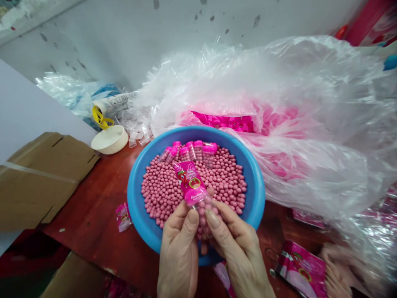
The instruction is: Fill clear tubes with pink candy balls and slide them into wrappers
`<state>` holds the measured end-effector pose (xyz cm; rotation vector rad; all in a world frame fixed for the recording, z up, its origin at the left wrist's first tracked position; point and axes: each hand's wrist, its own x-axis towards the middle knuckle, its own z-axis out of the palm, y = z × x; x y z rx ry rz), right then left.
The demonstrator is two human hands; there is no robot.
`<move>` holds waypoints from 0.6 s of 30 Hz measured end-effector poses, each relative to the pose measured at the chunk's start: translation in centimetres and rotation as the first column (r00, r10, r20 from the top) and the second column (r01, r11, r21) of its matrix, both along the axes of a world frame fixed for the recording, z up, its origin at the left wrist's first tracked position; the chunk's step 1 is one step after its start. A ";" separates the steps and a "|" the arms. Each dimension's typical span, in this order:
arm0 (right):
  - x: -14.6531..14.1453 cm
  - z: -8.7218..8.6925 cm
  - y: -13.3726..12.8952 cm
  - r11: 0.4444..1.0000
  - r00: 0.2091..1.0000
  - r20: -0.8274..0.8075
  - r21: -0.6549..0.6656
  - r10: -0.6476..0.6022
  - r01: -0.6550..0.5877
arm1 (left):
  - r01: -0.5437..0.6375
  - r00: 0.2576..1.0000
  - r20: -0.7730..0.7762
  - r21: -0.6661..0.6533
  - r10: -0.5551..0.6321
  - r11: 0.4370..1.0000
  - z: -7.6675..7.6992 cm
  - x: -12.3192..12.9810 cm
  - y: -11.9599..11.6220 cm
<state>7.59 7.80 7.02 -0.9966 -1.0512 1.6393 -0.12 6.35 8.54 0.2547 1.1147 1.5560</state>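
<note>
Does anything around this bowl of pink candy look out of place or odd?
Two things stand out. A small pink packet lies alone on the red tabletop, apart from the blue basin. The pale wall behind is also marked with dark blotches, which look odd on its otherwise plain surface, though their cause cannot be told.

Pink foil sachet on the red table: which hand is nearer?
Left. The left hand is right of the pink foil sachet; the right hand is farther right.

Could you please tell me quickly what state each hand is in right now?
Left hand: closed, holding a pink-labelled clear tube at its lower end.
Right hand: closed, holding the same tube from the other side.
</note>
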 end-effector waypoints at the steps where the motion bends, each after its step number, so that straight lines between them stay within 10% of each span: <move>1: 0.0 -0.1 0.0 1.000 1.000 0.008 0.005 0.007 -0.007 | 0.003 1.000 0.007 0.024 -0.003 1.000 0.1 0.0 0.0; 9: 1.7 0.2 0.3 0.859 0.861 0.340 0.476 -0.378 0.188 | 0.027 0.977 -0.211 0.098 -0.006 0.995 0.7 -0.6 -0.1; 15: 2.1 2.4 2.3 1.000 1.000 0.027 -0.013 0.010 -0.009 | 0.089 0.957 -0.274 -0.028 -0.093 0.996 1.4 0.1 -0.5; 18: 1.7 2.7 2.3 0.985 0.995 -0.088 -0.167 -0.047 0.032 | 0.078 0.920 -0.380 -0.064 -0.097 0.995 1.4 0.4 -0.7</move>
